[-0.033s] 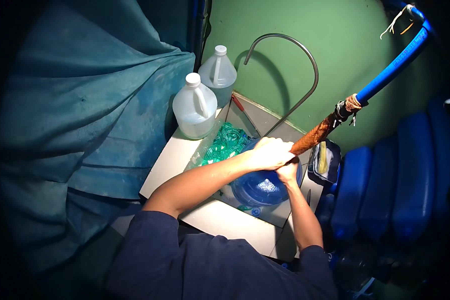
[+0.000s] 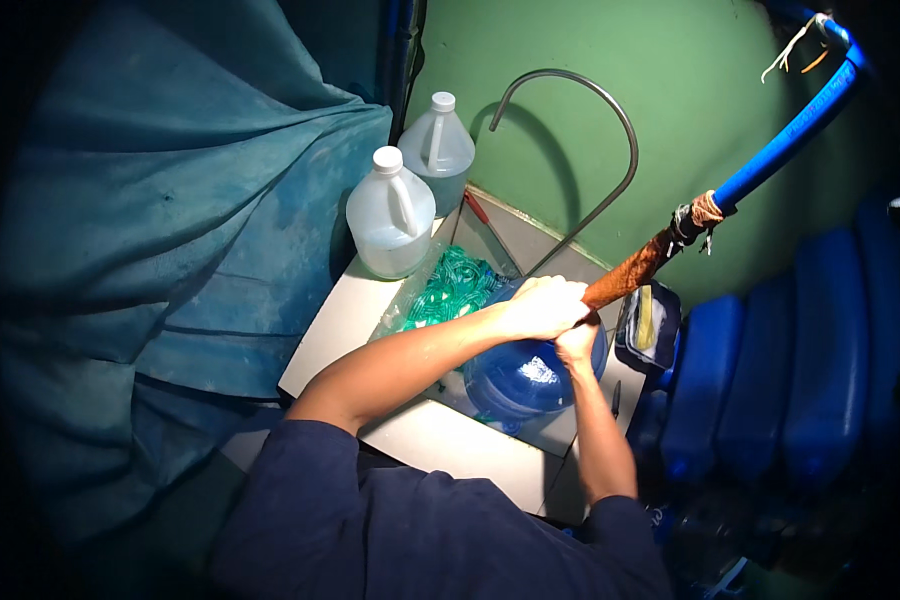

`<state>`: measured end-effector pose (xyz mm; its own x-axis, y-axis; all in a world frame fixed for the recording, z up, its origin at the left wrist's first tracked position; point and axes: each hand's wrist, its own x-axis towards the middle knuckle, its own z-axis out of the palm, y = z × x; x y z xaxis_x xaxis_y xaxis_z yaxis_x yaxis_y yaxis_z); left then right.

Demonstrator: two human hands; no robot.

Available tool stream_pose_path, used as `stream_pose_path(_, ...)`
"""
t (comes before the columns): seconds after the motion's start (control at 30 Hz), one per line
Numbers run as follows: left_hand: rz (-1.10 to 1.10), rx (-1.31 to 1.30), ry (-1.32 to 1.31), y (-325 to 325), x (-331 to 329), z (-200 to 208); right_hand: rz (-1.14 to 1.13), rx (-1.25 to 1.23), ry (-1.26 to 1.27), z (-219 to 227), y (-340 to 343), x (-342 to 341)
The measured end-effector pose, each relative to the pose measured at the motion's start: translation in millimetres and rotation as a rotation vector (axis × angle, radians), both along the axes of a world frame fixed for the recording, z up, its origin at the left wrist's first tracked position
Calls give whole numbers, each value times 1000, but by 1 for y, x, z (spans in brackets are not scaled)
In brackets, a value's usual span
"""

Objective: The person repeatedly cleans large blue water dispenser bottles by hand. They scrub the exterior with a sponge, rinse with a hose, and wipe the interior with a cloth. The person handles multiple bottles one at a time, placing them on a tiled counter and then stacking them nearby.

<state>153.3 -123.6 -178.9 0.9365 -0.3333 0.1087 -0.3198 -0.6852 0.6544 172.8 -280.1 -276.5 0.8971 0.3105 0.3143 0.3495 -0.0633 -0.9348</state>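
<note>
A large round blue water jug, see-through, sits in front of me on the tiled ledge. Over its top, my left hand is closed round the lower end of a rough brown pipe. Pressed up against it from below, my right hand is closed at the same end, its fingers partly hidden. The hands cover the pipe's tip and the jug's mouth. Upward to the right, the brown pipe joins a blue pipe at a string-tied joint.
Two clear handled jugs, a nearer one and a farther one, stand at the left. Green netting lies beside the water jug. A bent metal rod rises behind; a sponge container and blue containers are at the right.
My right forearm has shifted very slightly to the left. Both hands keep their place at the pipe's lower end.
</note>
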Motion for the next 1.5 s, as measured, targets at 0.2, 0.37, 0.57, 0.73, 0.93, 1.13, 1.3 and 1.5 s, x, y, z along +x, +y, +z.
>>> stream_pose_path(0.2,258,-579,-246,48,87,3,-129,-34,16,9,-8,-11)
stream_pose_path(0.37,81,-1001,208,100,75,-48,-285,152,-161,71,-33,-34)
stream_pose_path(0.57,297,-885,600,74,-100,-116,-128,260,-678,143,-202,-84)
stream_pose_path(0.73,490,-1099,772,73,-90,-108,-317,544,-28,130,-242,-57)
stream_pose_path(0.93,513,-1132,458,105,-145,-81,-542,151,-1211,93,-201,-29)
stream_pose_path(1.13,355,-1094,158,101,-190,-15,-492,874,648,46,-176,-50)
stream_pose_path(1.3,585,-364,-199,99,-252,38,-80,895,987,-38,-85,-66)
stream_pose_path(1.5,666,142,-194,117,-285,108,246,796,1324,-136,25,-81)
